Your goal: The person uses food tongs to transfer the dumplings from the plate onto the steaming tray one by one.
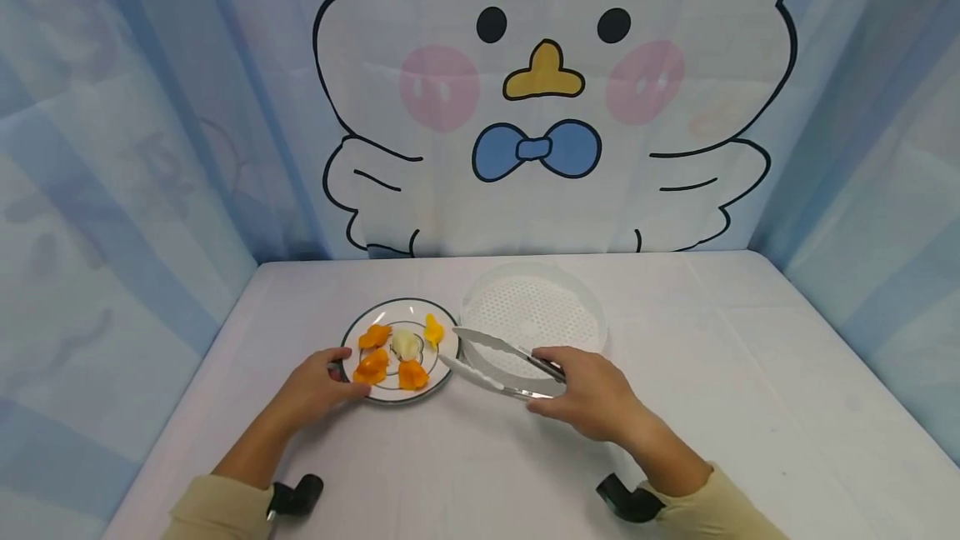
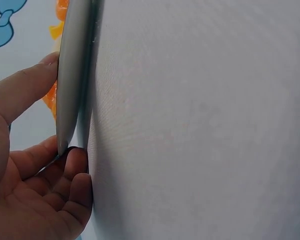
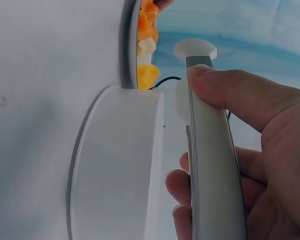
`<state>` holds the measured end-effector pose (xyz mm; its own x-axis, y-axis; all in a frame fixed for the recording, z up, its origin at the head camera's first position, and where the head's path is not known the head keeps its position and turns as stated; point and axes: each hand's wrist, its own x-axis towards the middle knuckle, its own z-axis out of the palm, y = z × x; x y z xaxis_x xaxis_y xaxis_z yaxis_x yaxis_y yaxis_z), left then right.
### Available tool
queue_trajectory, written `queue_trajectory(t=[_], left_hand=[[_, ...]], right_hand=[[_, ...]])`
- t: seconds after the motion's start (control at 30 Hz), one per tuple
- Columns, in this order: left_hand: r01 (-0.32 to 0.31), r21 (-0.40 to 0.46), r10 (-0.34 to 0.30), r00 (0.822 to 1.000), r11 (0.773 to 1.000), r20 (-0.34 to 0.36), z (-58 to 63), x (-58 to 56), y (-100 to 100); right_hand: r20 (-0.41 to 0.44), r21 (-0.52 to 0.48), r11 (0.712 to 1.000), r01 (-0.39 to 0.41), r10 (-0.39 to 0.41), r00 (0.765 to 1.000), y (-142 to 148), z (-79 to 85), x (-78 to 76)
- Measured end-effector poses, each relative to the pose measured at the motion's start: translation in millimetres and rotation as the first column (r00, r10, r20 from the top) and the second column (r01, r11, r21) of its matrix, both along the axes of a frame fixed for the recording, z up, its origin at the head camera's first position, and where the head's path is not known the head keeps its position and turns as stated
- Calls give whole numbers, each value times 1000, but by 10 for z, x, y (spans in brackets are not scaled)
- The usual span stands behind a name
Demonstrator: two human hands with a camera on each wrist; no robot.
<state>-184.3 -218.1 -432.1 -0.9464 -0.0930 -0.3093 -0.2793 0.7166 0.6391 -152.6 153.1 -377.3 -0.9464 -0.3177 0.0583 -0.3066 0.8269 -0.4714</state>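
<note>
On the table sits a white plate (image 1: 393,314) with dark ring lines, bearing several orange pieces (image 1: 372,367), a yellow piece (image 1: 433,331) and a pale piece (image 1: 406,345). My left hand (image 1: 318,388) grips the plate's left rim. In the left wrist view its thumb (image 2: 32,85) lies on the upper side and fingers curl at the underside. My right hand (image 1: 596,394) holds a pair of tongs (image 1: 491,342), pinched between thumb and fingers. Their two tips stand apart at the plate's right edge, with nothing between them.
A round white basket (image 1: 525,302) with a perforated bottom stands right of the plate, partly under the tongs. Its tall side wall (image 3: 115,150) shows in the right wrist view. A white cloth covers the table (image 1: 720,373); a printed curtain (image 1: 540,215) hangs behind.
</note>
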Motion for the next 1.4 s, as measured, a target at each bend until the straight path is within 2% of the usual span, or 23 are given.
queue_trajectory(t=[0.73,1.1,1.4], left_hand=[[5,6,-5,1000,1000,-4,4,2,5],[-9,-6,9,1000,1000,-3,11,6,16],[-6,1,6,1000,1000,-2,12,9,15]], right_hand=[[-12,19,994,-112,112,994,-342,-106,27],[32,33,991,-131,130,991,-520,-137,26],[38,73,992,-108,105,994,-600,-142,22]])
